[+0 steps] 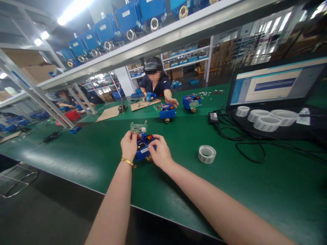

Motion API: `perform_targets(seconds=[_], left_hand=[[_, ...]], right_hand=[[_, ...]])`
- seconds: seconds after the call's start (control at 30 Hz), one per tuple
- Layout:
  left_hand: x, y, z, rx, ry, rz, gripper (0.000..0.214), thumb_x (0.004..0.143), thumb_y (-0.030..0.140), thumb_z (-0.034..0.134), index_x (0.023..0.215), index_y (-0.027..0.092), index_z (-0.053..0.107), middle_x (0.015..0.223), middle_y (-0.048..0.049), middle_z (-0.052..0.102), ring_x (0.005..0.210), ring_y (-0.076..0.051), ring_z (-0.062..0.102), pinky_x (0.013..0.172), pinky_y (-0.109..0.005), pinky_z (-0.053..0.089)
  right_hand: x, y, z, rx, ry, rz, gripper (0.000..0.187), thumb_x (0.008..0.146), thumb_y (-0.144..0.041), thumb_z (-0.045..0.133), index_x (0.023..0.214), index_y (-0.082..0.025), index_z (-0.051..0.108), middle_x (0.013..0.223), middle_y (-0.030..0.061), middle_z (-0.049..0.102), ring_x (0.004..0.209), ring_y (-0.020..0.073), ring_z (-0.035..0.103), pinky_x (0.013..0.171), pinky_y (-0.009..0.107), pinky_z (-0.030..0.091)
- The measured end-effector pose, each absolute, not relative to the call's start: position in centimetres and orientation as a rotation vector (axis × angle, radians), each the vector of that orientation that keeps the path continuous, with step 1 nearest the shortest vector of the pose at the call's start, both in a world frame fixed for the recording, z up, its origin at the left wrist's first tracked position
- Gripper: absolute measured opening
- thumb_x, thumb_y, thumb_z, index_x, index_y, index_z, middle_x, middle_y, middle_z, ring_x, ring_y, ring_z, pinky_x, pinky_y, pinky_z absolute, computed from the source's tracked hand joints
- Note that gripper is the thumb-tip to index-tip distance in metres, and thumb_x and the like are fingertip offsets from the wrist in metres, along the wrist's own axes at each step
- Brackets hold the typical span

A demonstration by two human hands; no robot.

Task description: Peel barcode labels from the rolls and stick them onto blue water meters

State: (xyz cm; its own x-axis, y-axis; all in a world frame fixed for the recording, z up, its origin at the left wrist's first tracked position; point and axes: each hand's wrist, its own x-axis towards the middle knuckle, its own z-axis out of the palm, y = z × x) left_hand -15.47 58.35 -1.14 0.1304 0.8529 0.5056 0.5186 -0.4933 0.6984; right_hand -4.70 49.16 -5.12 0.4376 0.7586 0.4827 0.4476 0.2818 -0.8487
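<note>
Pinching circuit board point(138, 128), left fingers point(134, 137) closed, right fingers point(158, 138) slightly parted, blue housing point(142, 155) between

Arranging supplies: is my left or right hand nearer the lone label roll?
Right. The right hand, at the blue housing, is left of the label roll; the left hand is farther left, by the circuit board.

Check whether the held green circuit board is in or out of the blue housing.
Out: the left hand holds the green circuit board up beyond the blue housing, whose interior shows uncovered.
</note>
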Motion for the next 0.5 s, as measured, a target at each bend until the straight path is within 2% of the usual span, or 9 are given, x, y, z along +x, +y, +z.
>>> perform_targets(seconds=[0.27,0.5], left_hand=[[-15.63,58.71,-1.34,2.077,1.34,1.297,0.031,0.082,0.043,0.043,0.076,0.017,0.058,0.073,-0.0024,0.065,0.066,-0.016,0.058,0.061,-0.024,0.038],[-15.5,58.42,-1.16,2.067,1.343,1.301,0.028,0.083,0.039,0.043,0.075,0.017,0.058,0.073,-0.002,0.065,0.067,-0.015,0.058,0.063,-0.024,0.04]], right_hand=[[-4.87,49.32,-5.07,-1.35,-1.167,0.287,0.011,0.076,-0.009,0.056,0.068,-0.018,0.054,0.117,0.01,0.049,0.113,0.0235,0.047,0.099,0.04,0.038],[-5.15,49.2,-5.29,-1.339,-1.15,0.277,0.01,0.077,-0.009,0.055,0.071,-0.017,0.055,0.118,0.0107,0.048,0.114,0.0242,0.046,0.099,0.041,0.037]])
